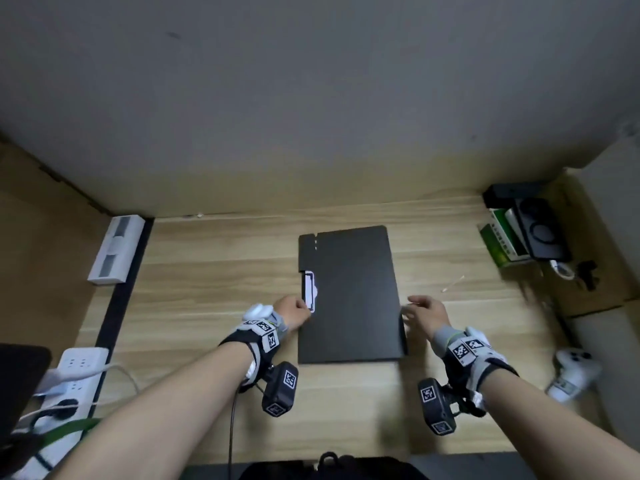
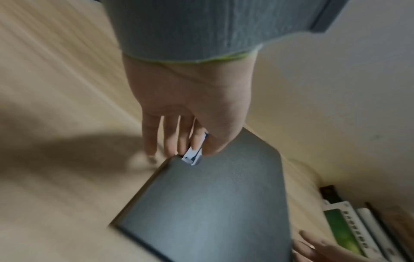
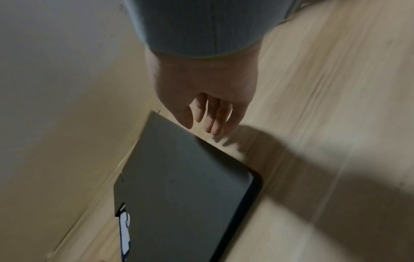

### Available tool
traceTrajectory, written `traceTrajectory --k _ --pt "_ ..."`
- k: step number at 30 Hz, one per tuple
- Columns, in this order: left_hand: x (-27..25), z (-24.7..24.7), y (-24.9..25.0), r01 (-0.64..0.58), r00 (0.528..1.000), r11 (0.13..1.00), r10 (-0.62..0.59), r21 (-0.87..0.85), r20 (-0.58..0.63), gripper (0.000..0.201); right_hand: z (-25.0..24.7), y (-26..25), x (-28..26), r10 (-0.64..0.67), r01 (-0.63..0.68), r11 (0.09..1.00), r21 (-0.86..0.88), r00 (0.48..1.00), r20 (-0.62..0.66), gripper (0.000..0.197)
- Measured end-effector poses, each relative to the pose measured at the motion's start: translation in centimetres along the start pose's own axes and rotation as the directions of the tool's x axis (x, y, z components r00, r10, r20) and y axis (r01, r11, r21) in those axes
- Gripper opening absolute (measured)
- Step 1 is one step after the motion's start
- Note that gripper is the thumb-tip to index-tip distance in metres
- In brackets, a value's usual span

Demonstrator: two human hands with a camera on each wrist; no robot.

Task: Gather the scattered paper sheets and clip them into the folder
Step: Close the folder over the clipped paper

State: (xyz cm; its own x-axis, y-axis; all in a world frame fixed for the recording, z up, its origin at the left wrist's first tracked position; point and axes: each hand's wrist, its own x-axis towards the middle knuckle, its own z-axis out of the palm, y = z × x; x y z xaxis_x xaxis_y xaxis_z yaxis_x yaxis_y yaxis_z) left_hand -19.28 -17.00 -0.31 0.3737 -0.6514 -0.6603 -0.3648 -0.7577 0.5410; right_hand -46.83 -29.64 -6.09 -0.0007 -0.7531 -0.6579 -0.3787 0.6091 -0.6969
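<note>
With the closed black folder (image 1: 349,296) lying mid-table, the left hand (image 1: 294,311) pinching its white clip (image 1: 309,292) should hold firm while the open, empty right hand (image 1: 424,311) steadies the opposite edge.

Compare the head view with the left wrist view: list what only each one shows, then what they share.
Only the head view: the power strip, the white game controller and both wrist cameras. Only the left wrist view: the left hand's fingers from below, thumb and forefinger pinching the white clip at the folder's edge. Both: the closed dark folder on the wooden desk, the green box, and the right hand, open.
</note>
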Motion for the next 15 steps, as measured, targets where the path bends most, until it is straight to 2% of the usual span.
traceTrajectory --k 2,4,5,7,8,10,11,13,15 --pt "0.4 1.4 -1.5 0.074 0.996 0.997 -0.075 -0.011 -0.055 0.019 -0.2 1.3 0.9 0.012 -0.010 0.998 -0.065 1.000 0.020 0.019" --pt "0.3 2.2 -2.3 0.143 0.985 0.989 -0.146 -0.043 -0.090 0.033 0.4 2.0 0.1 -0.014 0.021 0.979 -0.202 0.999 0.033 0.023" --pt "0.1 2.5 -2.3 0.182 0.978 0.981 -0.188 -0.073 -0.093 0.033 0.9 2.0 -0.4 -0.034 0.040 0.960 -0.277 0.999 0.029 0.025" --pt "0.4 3.2 -2.7 0.220 0.972 0.963 -0.230 -0.154 -0.049 0.021 1.9 2.1 -1.1 -0.030 0.044 0.937 -0.347 0.998 0.048 0.031" --pt "0.3 3.1 -3.0 0.223 0.973 0.958 -0.229 -0.182 -0.013 0.019 2.5 2.0 -1.1 -0.007 0.029 0.934 -0.355 0.998 0.062 0.037" --pt "1.0 2.8 -4.0 0.237 0.971 0.943 -0.234 -0.232 0.043 0.034 3.1 1.6 -0.6 0.049 -0.020 0.931 -0.364 0.996 0.072 0.044" --pt "1.3 2.4 -4.8 0.242 0.970 0.935 -0.237 -0.258 0.051 0.040 3.6 1.3 -0.4 0.073 -0.027 0.918 -0.395 0.992 0.103 0.042" --pt "0.9 0.5 -5.6 0.228 0.974 0.935 -0.225 -0.271 0.042 0.037 4.8 0.0 -0.4 0.107 -0.015 0.880 -0.474 0.980 0.167 0.037" --pt "0.5 -0.9 -6.2 0.201 0.979 0.929 -0.202 -0.312 0.032 0.031 5.7 -0.8 -0.8 0.105 0.006 0.863 -0.505 0.976 0.190 0.042"
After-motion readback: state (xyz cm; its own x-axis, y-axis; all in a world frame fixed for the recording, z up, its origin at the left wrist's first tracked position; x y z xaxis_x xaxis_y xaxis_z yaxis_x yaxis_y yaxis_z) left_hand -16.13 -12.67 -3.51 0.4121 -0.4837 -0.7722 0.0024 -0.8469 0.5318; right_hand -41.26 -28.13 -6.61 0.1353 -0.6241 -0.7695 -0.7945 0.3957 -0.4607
